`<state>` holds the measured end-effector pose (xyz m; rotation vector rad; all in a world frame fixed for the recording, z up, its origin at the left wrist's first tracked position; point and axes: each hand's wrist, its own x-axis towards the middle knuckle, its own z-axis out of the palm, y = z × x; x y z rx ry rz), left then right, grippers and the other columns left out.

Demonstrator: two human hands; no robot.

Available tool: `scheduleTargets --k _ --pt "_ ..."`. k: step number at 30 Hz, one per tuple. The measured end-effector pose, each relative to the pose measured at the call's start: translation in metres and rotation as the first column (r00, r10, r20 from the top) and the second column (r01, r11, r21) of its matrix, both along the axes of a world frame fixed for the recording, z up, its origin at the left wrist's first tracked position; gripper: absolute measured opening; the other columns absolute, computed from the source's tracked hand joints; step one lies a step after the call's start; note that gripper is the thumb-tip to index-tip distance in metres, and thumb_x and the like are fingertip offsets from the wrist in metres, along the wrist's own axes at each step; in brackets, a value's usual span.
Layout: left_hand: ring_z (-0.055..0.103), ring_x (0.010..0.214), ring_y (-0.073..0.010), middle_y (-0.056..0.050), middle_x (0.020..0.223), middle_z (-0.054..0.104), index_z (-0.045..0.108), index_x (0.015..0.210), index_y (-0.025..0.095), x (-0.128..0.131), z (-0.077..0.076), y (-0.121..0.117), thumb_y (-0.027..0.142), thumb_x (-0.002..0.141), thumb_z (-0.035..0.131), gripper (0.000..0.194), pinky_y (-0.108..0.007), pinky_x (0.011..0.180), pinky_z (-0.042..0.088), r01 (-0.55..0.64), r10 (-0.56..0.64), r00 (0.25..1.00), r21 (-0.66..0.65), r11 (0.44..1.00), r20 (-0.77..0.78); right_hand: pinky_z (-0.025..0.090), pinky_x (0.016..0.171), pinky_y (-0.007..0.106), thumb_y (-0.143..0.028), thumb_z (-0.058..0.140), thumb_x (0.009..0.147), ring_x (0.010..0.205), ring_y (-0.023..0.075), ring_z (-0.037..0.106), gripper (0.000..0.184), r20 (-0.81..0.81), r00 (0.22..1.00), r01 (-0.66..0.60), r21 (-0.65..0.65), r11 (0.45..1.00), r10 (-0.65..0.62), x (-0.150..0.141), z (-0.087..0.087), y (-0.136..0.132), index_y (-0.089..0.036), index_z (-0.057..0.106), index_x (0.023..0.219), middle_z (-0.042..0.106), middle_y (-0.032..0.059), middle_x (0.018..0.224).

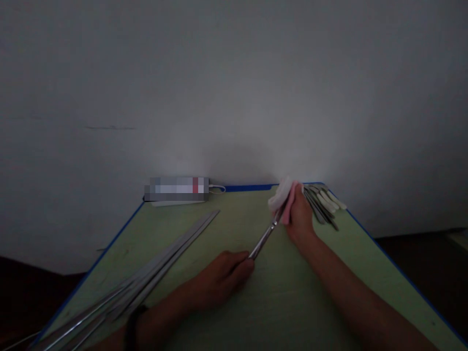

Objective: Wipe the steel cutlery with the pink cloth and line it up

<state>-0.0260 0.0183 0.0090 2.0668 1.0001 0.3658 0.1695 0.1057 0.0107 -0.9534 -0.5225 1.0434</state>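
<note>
My left hand point(228, 275) is closed, pinching the near end of a long, slim, shiny metal strip point(263, 240) above the middle of the table. The strip slants up and away to the right. At its far end my right hand point(302, 214) is closed around a folded pink and white cloth point(283, 196), which wraps the strip and hides its tip. A small joint-like mark shows on the strip just below the cloth; its exact kind cannot be made out. Beyond my right hand lies a pile of thin dark and pale strips point(321, 202), partly hidden by the hand.
Several long, flat, greyish metal strips point(164, 253) lie slantwise along the left side of the pale green table point(234, 214), which has blue edges. A blurred-out box-like item point(177, 190) with a white cable point(219, 187) stands at the back left. Behind rises a grey wall point(234, 87).
</note>
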Motion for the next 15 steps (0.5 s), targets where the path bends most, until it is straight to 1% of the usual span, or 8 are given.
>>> scheduleTargets --k 3,5,8,11,13,15 --pt "0.047 0.061 -0.0119 0.002 0.064 0.052 0.052 0.074 0.019 0.001 0.000 0.003 0.050 0.092 0.027 0.044 -0.021 0.061 0.040 -0.022 0.024 0.999 -0.093 0.995 0.024 0.045 0.051 0.022 -0.060 0.048 0.078 0.060 0.0128 0.060 0.049 0.073 0.995 0.067 0.047 0.997 -0.070 0.005 0.010 -0.001 -0.016 0.065 0.091 0.065 0.0023 0.073" --pt "0.048 0.064 -0.0126 0.002 0.068 0.053 0.053 0.076 0.019 0.003 0.000 0.004 0.050 0.092 0.028 0.043 -0.022 0.063 0.041 -0.036 0.039 0.999 -0.119 0.992 0.021 0.043 0.049 0.023 -0.064 0.044 0.078 0.056 0.0126 0.057 0.055 0.154 0.985 0.062 0.067 0.996 -0.072 0.000 0.011 -0.007 -0.014 0.064 0.089 0.063 0.0023 0.066" --pt "0.050 0.068 -0.0137 0.001 0.072 0.056 0.053 0.079 0.019 0.006 0.000 0.005 0.049 0.091 0.029 0.040 -0.023 0.066 0.042 -0.083 0.089 0.995 -0.136 0.987 0.035 0.039 0.047 0.023 -0.066 0.040 0.080 0.051 0.0119 0.052 0.058 0.297 0.955 -0.015 0.064 0.998 -0.005 -0.019 0.004 -0.023 -0.013 0.064 0.085 0.059 0.0016 0.060" --pt "0.051 0.066 -0.0142 0.001 0.071 0.055 0.053 0.077 0.018 0.009 -0.004 0.006 0.046 0.092 0.029 0.039 -0.024 0.063 0.042 -0.145 0.160 0.984 -0.177 0.974 0.075 0.037 0.048 0.023 -0.063 0.039 0.082 0.052 0.0121 0.049 0.055 0.445 0.889 -0.121 -0.003 0.993 0.110 -0.042 -0.010 -0.040 -0.014 0.062 0.076 0.058 0.0020 0.059" --pt "0.050 0.064 -0.0141 0.001 0.070 0.054 0.053 0.078 0.017 0.010 -0.007 0.007 0.044 0.092 0.029 0.039 -0.024 0.061 0.042 -0.177 0.199 0.975 -0.198 0.964 0.096 0.035 0.048 0.023 -0.062 0.039 0.082 0.053 0.0121 0.047 0.053 0.494 0.857 -0.144 -0.041 0.989 0.145 -0.052 -0.017 -0.046 -0.015 0.060 0.070 0.056 0.0016 0.059" --pt "0.050 0.064 -0.0142 0.000 0.070 0.054 0.054 0.079 0.017 0.009 -0.008 0.008 0.043 0.092 0.030 0.038 -0.024 0.061 0.042 -0.199 0.219 0.971 -0.185 0.962 0.093 0.035 0.049 0.023 -0.061 0.039 0.083 0.054 0.0120 0.046 0.051 0.501 0.851 -0.150 -0.050 0.987 0.155 -0.055 -0.019 -0.048 -0.015 0.058 0.068 0.055 0.0011 0.059"
